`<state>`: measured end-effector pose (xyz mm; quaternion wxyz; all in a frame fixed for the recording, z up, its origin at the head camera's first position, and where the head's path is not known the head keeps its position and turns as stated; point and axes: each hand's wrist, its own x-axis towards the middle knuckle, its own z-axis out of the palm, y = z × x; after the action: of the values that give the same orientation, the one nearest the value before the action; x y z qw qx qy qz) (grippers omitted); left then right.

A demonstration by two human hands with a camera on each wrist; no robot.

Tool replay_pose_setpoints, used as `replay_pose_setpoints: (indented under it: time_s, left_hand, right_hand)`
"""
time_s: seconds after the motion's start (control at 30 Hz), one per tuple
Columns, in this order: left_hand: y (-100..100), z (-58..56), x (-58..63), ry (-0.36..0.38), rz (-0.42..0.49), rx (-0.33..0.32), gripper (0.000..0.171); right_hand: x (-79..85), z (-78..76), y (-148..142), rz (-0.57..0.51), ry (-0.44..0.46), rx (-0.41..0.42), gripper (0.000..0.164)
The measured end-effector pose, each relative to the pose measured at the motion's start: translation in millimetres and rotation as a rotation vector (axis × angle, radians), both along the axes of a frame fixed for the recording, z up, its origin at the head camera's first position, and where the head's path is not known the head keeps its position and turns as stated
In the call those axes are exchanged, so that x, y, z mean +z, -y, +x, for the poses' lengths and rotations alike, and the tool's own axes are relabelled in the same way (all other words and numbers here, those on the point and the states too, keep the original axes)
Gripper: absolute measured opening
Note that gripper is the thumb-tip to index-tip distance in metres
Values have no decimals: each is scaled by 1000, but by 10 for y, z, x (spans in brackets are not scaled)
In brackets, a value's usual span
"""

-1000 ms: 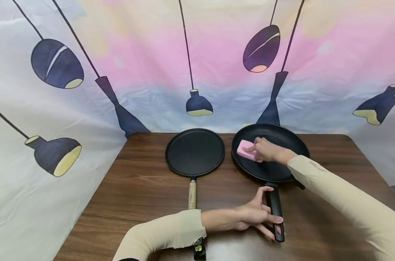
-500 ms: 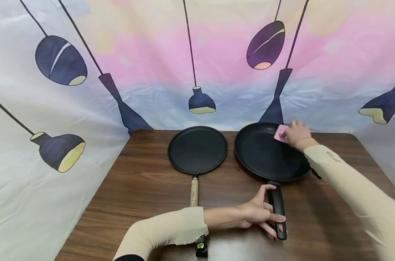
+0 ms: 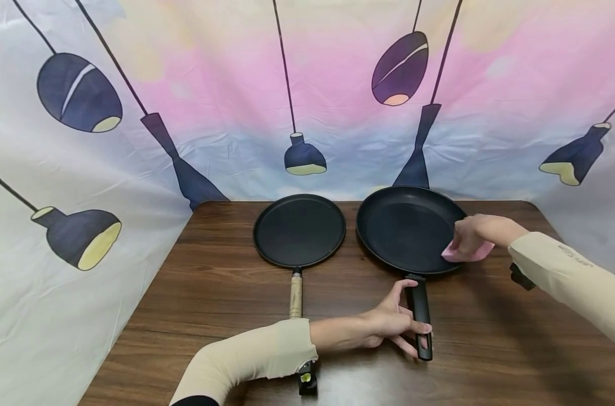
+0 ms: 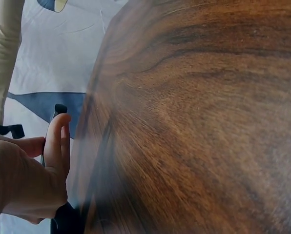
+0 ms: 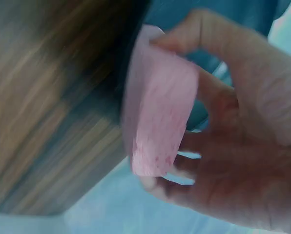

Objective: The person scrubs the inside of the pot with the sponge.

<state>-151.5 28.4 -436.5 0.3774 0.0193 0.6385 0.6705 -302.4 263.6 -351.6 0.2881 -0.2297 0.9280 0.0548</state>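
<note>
A black frying pan (image 3: 404, 231) lies on the right part of the table. My left hand (image 3: 389, 321) holds its black handle (image 3: 418, 304) between thumb and fingers, forefinger near the pan end. In the left wrist view that hand (image 4: 33, 180) appears at the lower left, most of the handle hidden behind it. At the pan's right edge my right hand (image 3: 472, 232) grips a pink sponge (image 3: 479, 252). The right wrist view shows the sponge (image 5: 165, 107) pinched between thumb and fingers, one long side against the dark pan rim.
A flat black griddle pan (image 3: 299, 231) with a wooden handle (image 3: 295, 299) lies left of the frying pan; my left forearm crosses over its handle. Behind the brown wooden table (image 3: 196, 293) hangs a cloth backdrop (image 3: 226, 84) printed with lamps.
My right hand has swept the sponge from the pan's left side across its far right part to the right edge, nearer me. The left hand keeps its hold on the handle.
</note>
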Motion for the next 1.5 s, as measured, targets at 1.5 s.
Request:
replay_pose_setpoints:
  time_s: [1.5]
  left_hand:
    - [54, -53, -63, 66, 46, -75, 72]
  right_hand:
    - [-728, -805, 469, -147, -767, 14, 46]
